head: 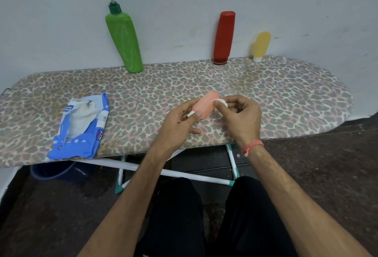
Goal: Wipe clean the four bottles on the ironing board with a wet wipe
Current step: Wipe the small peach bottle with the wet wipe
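My left hand (180, 121) grips a small pink bottle (205, 104) by its white cap end, tilted above the leopard-print ironing board (286, 97). My right hand (240, 116) pinches a small white wad of wet wipe (221, 101) against the bottle's side. Against the wall at the back stand a tall green pump bottle (124, 37), a red bottle (224, 37) upside down on its cap, and a small yellow bottle (261, 45), also cap down.
An open blue wet wipe pack (81, 127) lies on the board's left part, a wipe poking out of it. The white and teal board legs (178, 172) cross below. A dark bucket (51, 171) stands on the floor under the left end.
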